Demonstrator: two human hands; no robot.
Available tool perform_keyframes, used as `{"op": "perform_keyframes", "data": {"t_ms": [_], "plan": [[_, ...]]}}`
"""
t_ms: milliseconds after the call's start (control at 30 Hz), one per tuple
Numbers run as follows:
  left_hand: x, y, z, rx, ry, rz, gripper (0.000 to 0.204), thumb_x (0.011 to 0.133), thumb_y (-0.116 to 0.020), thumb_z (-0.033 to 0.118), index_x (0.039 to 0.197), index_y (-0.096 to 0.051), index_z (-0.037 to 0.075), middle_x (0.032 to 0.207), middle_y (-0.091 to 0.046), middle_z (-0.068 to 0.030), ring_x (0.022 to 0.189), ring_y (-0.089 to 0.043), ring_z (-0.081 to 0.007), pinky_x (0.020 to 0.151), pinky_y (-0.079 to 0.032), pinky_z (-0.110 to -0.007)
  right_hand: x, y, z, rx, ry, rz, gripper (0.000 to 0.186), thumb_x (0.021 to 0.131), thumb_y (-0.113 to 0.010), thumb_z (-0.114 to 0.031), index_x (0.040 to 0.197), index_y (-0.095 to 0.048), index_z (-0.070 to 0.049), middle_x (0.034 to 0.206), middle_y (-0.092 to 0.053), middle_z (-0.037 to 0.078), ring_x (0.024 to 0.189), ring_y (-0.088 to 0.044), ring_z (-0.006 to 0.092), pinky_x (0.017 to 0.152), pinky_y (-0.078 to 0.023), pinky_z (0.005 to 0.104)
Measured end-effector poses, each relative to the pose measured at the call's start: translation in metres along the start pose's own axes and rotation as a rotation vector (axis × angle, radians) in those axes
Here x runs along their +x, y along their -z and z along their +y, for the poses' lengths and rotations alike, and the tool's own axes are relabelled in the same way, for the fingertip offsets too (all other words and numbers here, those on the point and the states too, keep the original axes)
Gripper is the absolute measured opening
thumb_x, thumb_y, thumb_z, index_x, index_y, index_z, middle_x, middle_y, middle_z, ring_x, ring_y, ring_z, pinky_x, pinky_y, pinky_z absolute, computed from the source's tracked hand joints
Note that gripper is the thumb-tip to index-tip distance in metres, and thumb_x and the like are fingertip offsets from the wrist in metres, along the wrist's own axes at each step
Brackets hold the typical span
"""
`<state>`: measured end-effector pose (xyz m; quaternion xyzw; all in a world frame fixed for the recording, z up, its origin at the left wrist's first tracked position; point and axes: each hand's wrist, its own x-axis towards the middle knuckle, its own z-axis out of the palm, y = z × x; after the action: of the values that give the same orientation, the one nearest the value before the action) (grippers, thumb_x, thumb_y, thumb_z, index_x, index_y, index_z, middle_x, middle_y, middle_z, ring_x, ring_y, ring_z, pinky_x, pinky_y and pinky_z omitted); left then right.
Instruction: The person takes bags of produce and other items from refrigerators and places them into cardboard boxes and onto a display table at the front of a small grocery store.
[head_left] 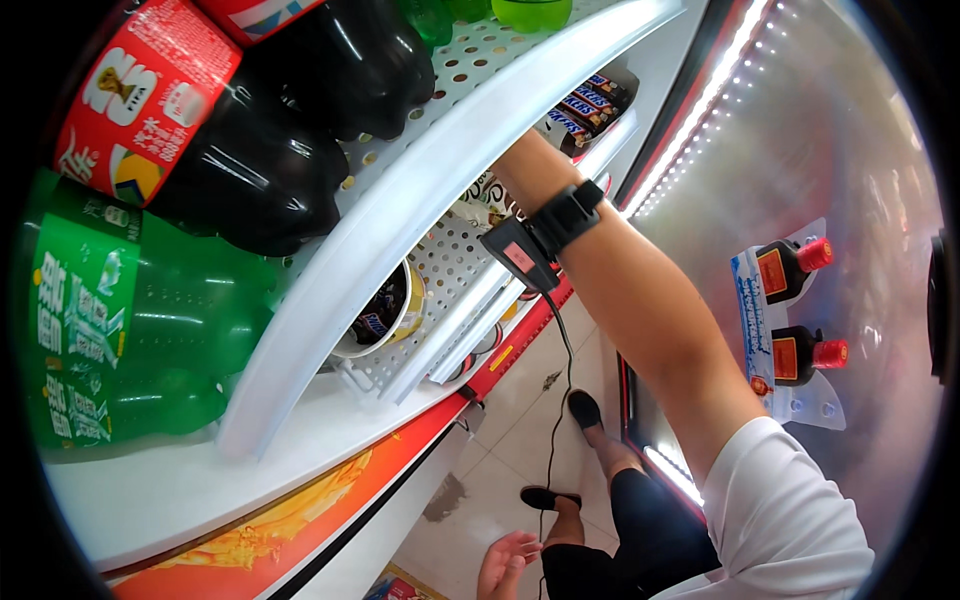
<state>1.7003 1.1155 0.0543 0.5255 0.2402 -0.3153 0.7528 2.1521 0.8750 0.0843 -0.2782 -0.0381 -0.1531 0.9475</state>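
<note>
My right arm [650,290] reaches into a refrigerated display case. It passes behind the white front edge [430,190] of an upper shelf, which hides my right hand and whatever it may touch. Around that wrist is a black strap with a small box [520,255], from which a cable hangs. Wrapped chocolate bars [590,110] sit just beyond the hidden hand, and other white packets [485,200] lie beside the wrist. Low in the picture, my left hand [508,560] hangs with loosely bent fingers, holding nothing visible.
Large dark cola bottles [250,150] and a green soda bottle [150,310] stand on the upper shelf. Below it, a round tub [385,310] holds wrapped bars on a perforated shelf. Two small dark bottles with red caps [795,355] show on the glossy door. The cable [553,420] trails across the tiled floor.
</note>
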Motion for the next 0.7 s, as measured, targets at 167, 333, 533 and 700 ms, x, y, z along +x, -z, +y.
{"op": "perform_keyframes", "data": {"t_ms": [167,333,533,700], "plan": [[-0.015,-0.001,-0.006,0.022,-0.027,-0.01,0.046,0.088,-0.055,0.03,0.124,-0.043,0.004,0.115,-0.054,-0.0074,0.101,-0.053,-0.0159,0.088,-0.041,-0.029,-0.01,-0.009,-0.001,0.02,0.026,0.022,0.029,0.084,-0.047,-0.011,0.107,-0.053,0.006,0.105,-0.059,0.017,0.1,-0.055,0.0244,0.085,-0.045,0.032],[-0.029,-0.013,0.005,0.006,0.006,0.005,0.046,0.088,-0.056,0.031,0.124,-0.043,0.004,0.115,-0.054,-0.0074,0.101,-0.053,-0.0159,0.088,-0.041,-0.029,-0.034,-0.016,-0.018,-0.184,0.06,0.119,0.03,0.087,-0.048,-0.013,0.113,-0.048,0.003,0.105,-0.057,0.013,0.097,-0.056,0.0219,0.082,-0.046,0.0312],[-0.039,-0.017,0.005,-0.002,-0.033,0.002,0.045,0.088,-0.056,0.03,0.123,-0.043,0.004,0.116,-0.053,-0.0077,0.102,-0.053,-0.0169,0.089,-0.041,-0.03,-0.064,-0.026,-0.033,-0.514,0.14,0.087,0.026,0.087,-0.047,-0.01,0.107,-0.054,0.004,0.098,-0.059,0.009,0.091,-0.054,0.0156,0.081,-0.042,0.0269],[-0.052,-0.016,0.013,0.012,-0.035,-0.005,0.044,0.089,-0.055,0.03,0.123,-0.044,0.004,0.117,-0.053,-0.0076,0.104,-0.052,-0.0171,0.09,-0.041,-0.03,-0.092,-0.033,-0.048,-0.671,0.158,0.063,0.026,0.084,-0.048,-0.01,0.103,-0.059,0.004,0.084,-0.06,0.006,0.079,-0.05,0.0099,0.072,-0.04,0.0231]]}}
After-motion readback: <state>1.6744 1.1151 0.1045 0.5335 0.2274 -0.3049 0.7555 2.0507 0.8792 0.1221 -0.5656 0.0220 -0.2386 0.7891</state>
